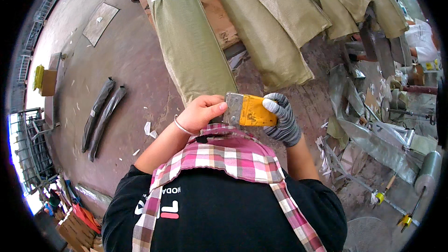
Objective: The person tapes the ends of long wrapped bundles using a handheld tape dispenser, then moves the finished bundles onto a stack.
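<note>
Black bundles (96,113) (two), brown box (49,83)

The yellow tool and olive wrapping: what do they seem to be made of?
Yellow tool: maybe hard plastic or painted metal, judging by its scuffed face; its grey end looks like dull metal. Olive wrapping: likely woven plastic, from its fine sheen and creases.

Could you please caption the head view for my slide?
Gloved right hand holding a yellow tool near long olive-wrapped bundles.

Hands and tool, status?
Gloved right hand gripping boxy yellow-grey tool. Bare left hand at long olive woven bag, grip unclear. Pink checked cloth apron just below.
</note>
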Tool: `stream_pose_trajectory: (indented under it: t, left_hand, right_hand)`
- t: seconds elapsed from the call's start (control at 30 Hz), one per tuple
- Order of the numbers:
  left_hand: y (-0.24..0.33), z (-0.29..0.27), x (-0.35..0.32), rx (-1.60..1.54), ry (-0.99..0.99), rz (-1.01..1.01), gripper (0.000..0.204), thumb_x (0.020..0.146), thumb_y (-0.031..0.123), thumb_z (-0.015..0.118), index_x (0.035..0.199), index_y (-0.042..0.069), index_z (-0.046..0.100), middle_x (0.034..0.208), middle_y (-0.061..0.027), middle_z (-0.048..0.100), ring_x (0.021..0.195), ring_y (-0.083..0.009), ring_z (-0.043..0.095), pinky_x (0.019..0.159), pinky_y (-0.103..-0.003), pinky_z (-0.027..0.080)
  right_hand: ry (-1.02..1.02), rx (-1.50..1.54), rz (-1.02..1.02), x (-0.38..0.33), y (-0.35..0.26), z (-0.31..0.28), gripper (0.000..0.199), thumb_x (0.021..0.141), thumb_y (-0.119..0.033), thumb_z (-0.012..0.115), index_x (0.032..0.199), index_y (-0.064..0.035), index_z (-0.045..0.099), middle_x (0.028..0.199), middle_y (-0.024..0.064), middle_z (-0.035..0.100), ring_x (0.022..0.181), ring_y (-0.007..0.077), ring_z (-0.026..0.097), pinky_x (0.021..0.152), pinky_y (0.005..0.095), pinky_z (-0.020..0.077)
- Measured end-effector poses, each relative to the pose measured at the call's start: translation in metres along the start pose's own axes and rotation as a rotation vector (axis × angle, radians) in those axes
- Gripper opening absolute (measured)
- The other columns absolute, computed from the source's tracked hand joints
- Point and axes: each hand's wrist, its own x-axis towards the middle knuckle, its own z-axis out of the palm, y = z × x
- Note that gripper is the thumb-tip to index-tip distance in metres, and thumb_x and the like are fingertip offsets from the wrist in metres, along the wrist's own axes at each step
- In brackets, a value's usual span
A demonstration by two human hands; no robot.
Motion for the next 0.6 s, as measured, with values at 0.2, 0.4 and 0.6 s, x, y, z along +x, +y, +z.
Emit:
stream_pose_trajectory:
  t: [0.2,0.4,0.6]
  left_hand:
    - [0.008,0.025,-0.020,-0.218,0.202,0.025,0.037,0.084,0.031,0.051,0.094,-0.004,0.056,0.090,-0.0090,0.060,0.081,-0.0186,0.056,0.077,-0.029,0.042]
    - [0.017,-0.056,-0.068,0.274,0.759,0.051,0.030,0.082,0.021,0.051,0.065,-0.001,0.062,0.066,-0.0066,0.061,0.062,-0.0127,0.053,0.058,-0.025,0.041]
    - [-0.071,-0.092,-0.028,1.016,0.729,-0.241,0.031,0.078,0.032,0.054,0.077,0.001,0.061,0.081,-0.0139,0.060,0.076,-0.0230,0.056,0.068,-0.035,0.043]
  right_hand:
    - [-0.084,0.064,0.067,0.014,-0.009,0.010,0.055,0.065,-0.033,0.068,0.113,-0.0106,0.050,0.097,0.0120,0.052,0.090,0.0287,0.052,0.078,0.0338,0.0434]
    - [-0.168,-0.538,0.000,0.047,0.044,-0.038,0.049,0.066,-0.010,0.061,0.113,-0.0193,0.051,0.095,0.0122,0.053,0.084,0.0275,0.054,0.072,0.0355,0.0463]
    - [-0.142,-0.780,0.067,0.030,0.143,0.013,0.046,0.068,-0.007,0.059,0.112,-0.0189,0.050,0.098,0.0115,0.053,0.085,0.0266,0.055,0.079,0.0335,0.0437]
